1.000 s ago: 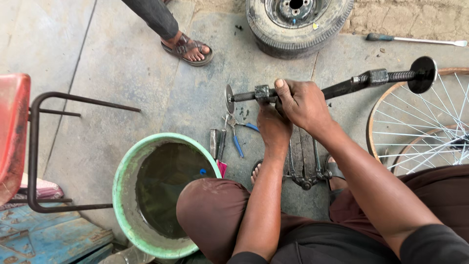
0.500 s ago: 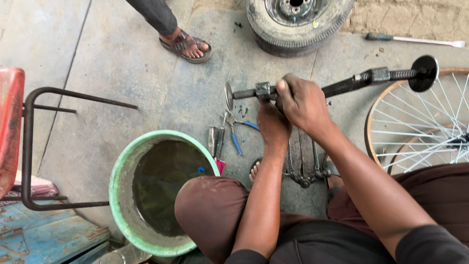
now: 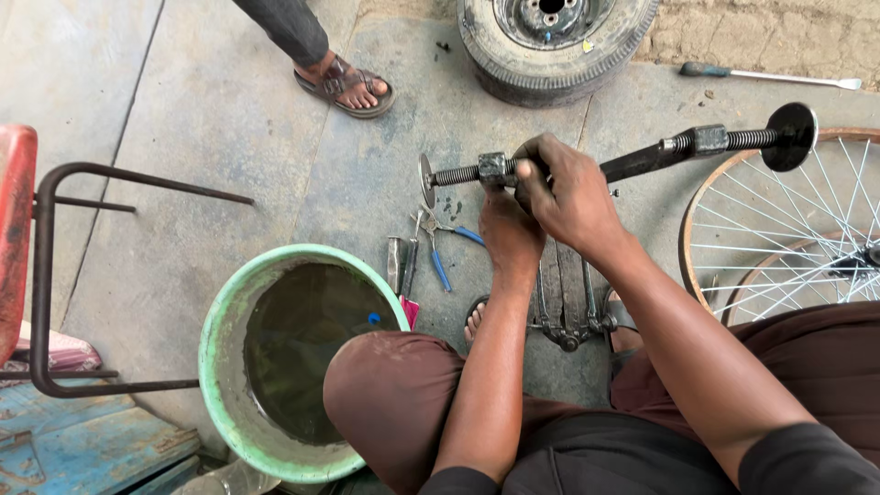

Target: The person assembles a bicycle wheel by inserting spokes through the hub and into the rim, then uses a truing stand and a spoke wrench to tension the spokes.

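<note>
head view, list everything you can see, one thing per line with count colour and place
threaded clamp tool: 1, dark metal, held above the floor at centre
basin: 1, green, lower left, dark water inside
pliers: 1, blue handles, on the floor by the basin
car tyre: 1, black, top centre
bicycle wheel: 1, spoked, brownish rim, right edge
screwdriver: 1, dark handle, top right
metal frame: 1, dark tubing, left
sandalled foot: 1, another person's, top
left hand: 1, under the tool, touching it
right hand: 1, gripping the tool's middle
</note>
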